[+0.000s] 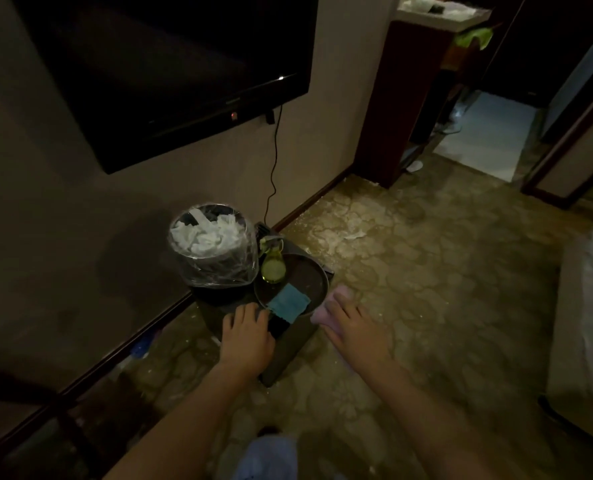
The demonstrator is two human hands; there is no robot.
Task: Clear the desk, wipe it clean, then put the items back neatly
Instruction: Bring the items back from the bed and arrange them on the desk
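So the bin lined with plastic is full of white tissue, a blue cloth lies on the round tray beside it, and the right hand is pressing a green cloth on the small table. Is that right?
Not quite: the cloth under the right hand is pink, not green, as the head view shows. The rest holds: the plastic-lined bin is full of white tissue, and a blue cloth lies on the round tray beside it on the small table.
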